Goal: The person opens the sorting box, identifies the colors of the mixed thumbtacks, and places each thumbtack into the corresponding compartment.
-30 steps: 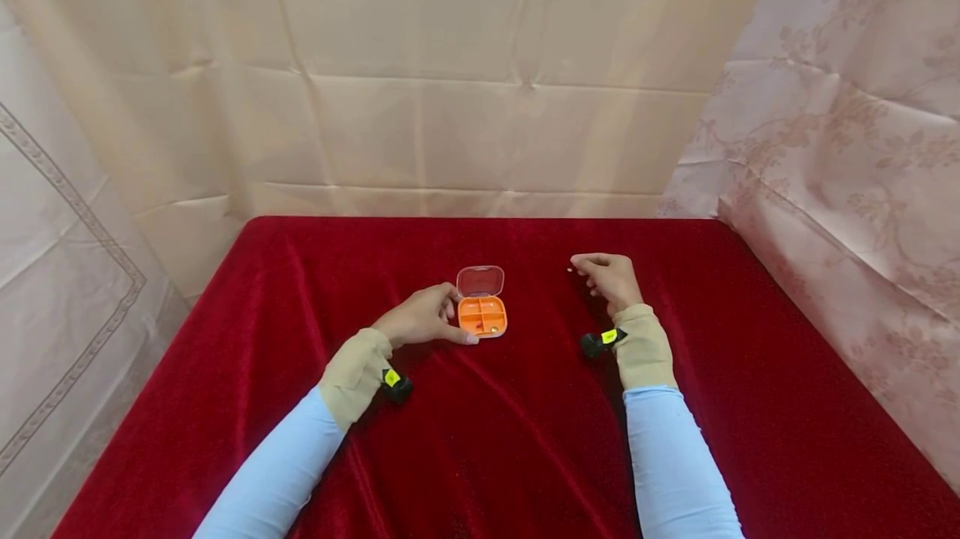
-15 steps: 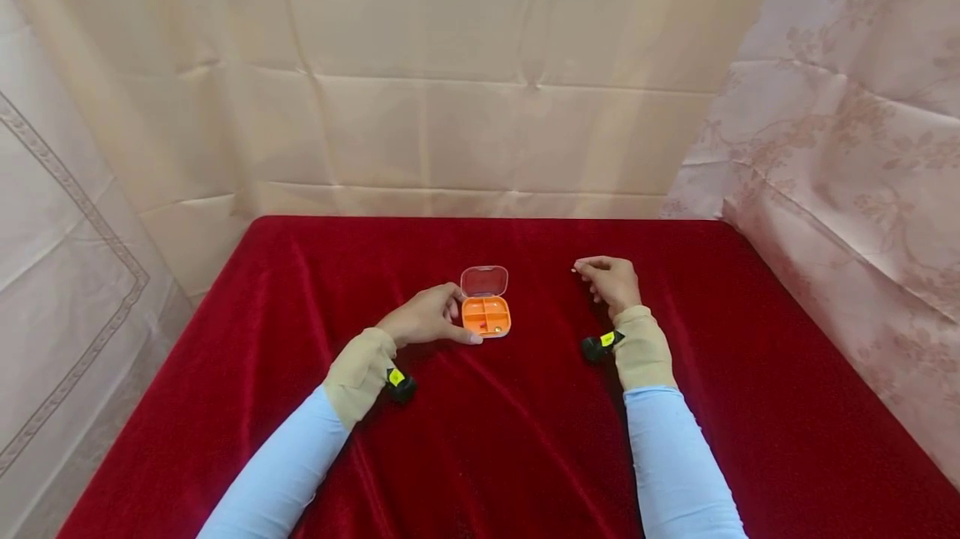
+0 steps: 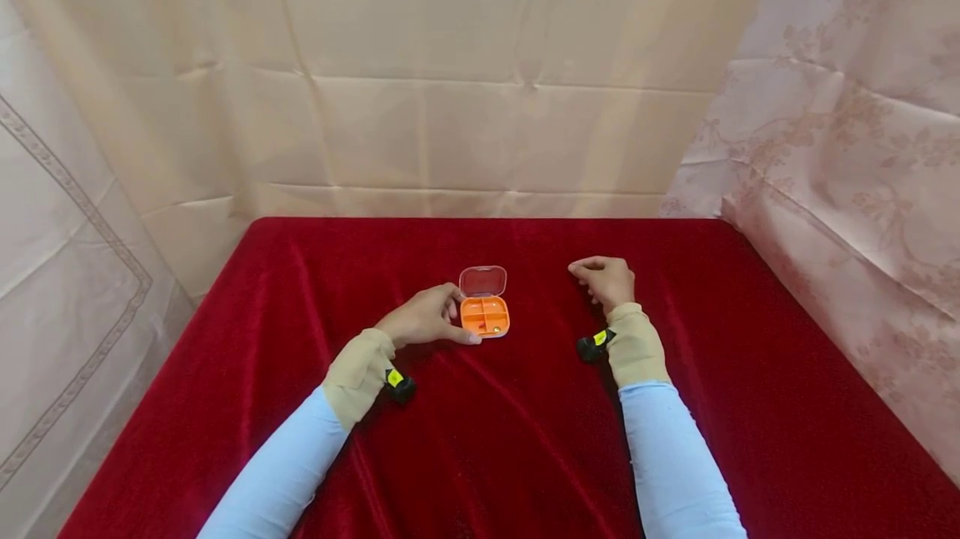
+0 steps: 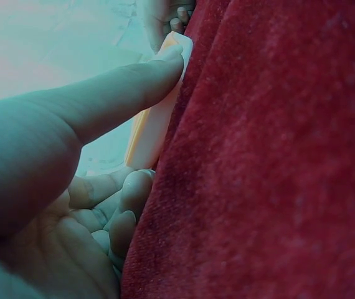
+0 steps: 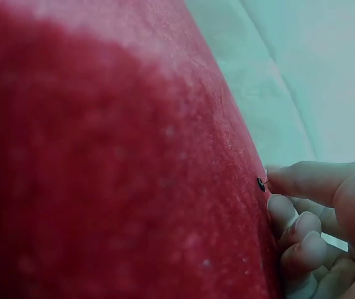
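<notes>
An orange pill box (image 3: 484, 316) with several compartments lies on the red cloth, its clear lid (image 3: 482, 281) raised at the back. In its front compartments sit a small red piece (image 3: 482, 325) and a small gold-coloured piece (image 3: 497, 329). My left hand (image 3: 423, 316) holds the box at its left side, thumb along the front edge and fingers behind; the left wrist view shows the thumb (image 4: 134, 90) against its wall. Right of the box, my right hand (image 3: 609, 279) pinches a tiny dark stud with a thin pin (image 5: 261, 184) at the fingertips, low over the cloth.
Red velvet cloth (image 3: 480, 456) covers the table, with soft creases. Beige curtain (image 3: 480, 106) hangs behind the far edge, and pale patterned drapes (image 3: 855, 122) flank the sides. A black wrist camera (image 3: 592, 347) sits beside the right wrist.
My right hand shifts slightly left, and the pale speck seen at its fingertips earlier no longer shows in the head view. My left hand and the pill box stay nearly still.
</notes>
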Demonstrator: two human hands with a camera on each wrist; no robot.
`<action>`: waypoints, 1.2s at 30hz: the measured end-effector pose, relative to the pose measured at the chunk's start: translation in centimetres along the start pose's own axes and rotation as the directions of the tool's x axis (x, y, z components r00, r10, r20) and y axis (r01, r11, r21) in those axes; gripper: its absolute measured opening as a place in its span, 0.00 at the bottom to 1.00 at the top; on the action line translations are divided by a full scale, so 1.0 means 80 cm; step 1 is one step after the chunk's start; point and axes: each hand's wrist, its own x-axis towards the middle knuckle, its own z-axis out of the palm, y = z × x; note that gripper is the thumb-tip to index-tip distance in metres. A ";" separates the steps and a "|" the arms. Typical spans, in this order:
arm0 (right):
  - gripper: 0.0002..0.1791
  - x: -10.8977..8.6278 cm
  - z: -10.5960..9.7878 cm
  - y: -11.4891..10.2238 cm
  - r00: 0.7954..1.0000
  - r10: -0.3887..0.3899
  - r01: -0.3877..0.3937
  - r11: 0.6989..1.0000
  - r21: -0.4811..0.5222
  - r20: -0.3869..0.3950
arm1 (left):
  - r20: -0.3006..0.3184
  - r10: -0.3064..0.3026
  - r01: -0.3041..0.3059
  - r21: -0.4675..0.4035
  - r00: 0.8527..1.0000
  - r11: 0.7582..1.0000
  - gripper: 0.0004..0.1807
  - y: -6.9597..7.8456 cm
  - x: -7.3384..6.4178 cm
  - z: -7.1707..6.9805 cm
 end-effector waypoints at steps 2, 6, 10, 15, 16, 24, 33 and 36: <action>0.11 0.000 0.000 -0.002 1.000 -0.005 0.005 1.000 -0.019 -0.002 | 0.001 -0.005 0.005 -0.006 1.000 1.000 0.37 -0.001 0.000 -0.001; 0.10 0.000 0.000 -0.005 1.000 -0.010 0.010 0.999 -0.032 -0.010 | 0.004 -0.011 0.011 -0.018 1.000 1.000 0.38 -0.002 -0.001 -0.002; 0.10 0.001 -0.001 -0.005 1.000 -0.009 0.008 0.998 -0.062 -0.013 | 0.005 -0.006 0.006 -0.022 1.000 1.000 0.38 -0.002 0.000 -0.001; 0.11 0.002 -0.002 -0.004 1.000 0.003 -0.002 0.996 -0.088 0.006 | 0.009 -0.008 0.008 -0.016 1.000 1.000 0.37 -0.001 0.001 0.000; 0.11 0.002 -0.002 -0.003 1.000 0.002 -0.001 0.996 -0.091 0.012 | 0.010 -0.009 0.010 -0.016 1.000 1.000 0.37 -0.001 0.001 0.000; 0.14 0.002 -0.003 -0.004 0.999 0.012 -0.009 0.997 -0.081 0.040 | 0.013 -0.011 0.012 -0.017 1.000 1.000 0.37 0.000 0.000 -0.001; 0.18 -0.005 -0.012 -0.011 0.993 0.024 -0.027 0.999 0.022 0.114 | 0.011 -0.009 0.009 -0.012 1.000 1.000 0.37 0.001 -0.002 -0.003; 0.18 -0.005 -0.017 -0.012 0.986 0.037 -0.060 0.989 0.136 0.163 | 0.009 -0.007 0.008 -0.013 1.000 1.000 0.37 0.002 -0.002 -0.003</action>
